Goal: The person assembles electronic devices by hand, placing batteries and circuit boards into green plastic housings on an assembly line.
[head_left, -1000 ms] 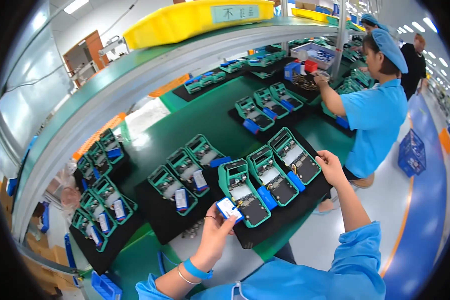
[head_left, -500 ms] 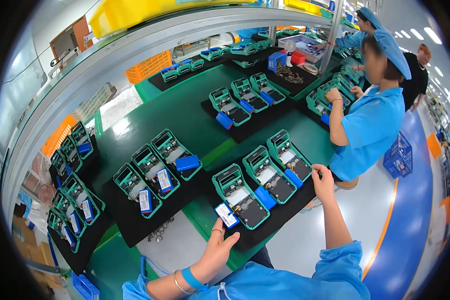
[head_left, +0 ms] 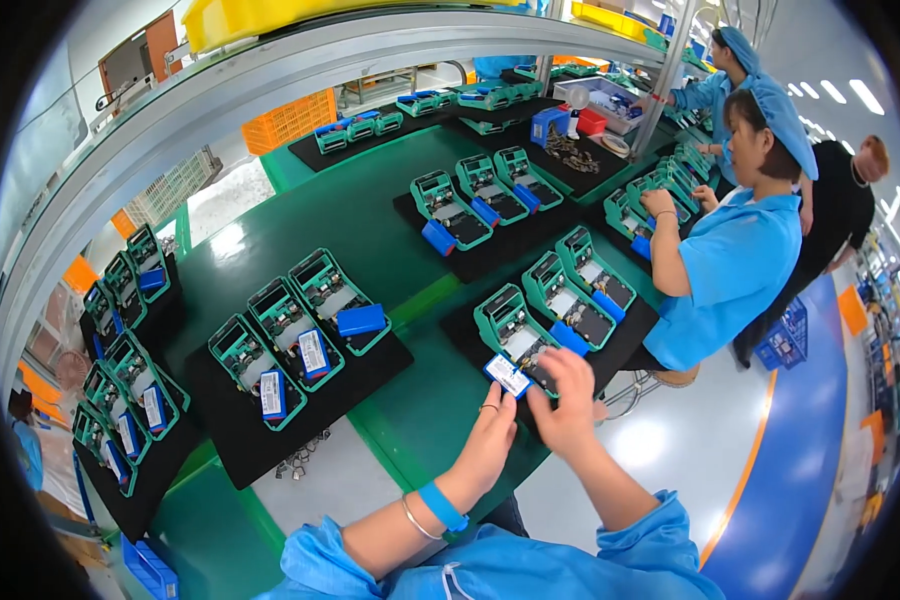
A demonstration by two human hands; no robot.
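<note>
In front of me, three green plastic housings (head_left: 510, 322) with exposed circuit boards lie in a row on a black mat (head_left: 462, 328). At the near end of the leftmost one is a blue battery pack (head_left: 508, 375) with a white label. My left hand (head_left: 487, 440) grips this pack at its near edge with the fingertips. Over the near right end of the same housing, my right hand (head_left: 570, 408) has its thumb and fingers apart; the fingers are slightly blurred. Blue battery packs (head_left: 570, 337) lie at the other two housings.
More housings (head_left: 260, 370) with battery packs stand on black mats to the left and farther back. A co-worker (head_left: 735, 240) in blue handles housings at the right. A metal rail (head_left: 300, 60) crosses above the green table (head_left: 310, 215). A blue bin (head_left: 150, 570) sits lower left.
The near mat with its three housings has shifted away and to the right. My right hand has left the mat's right edge for the leftmost housing; my left hand has moved up onto its battery pack.
</note>
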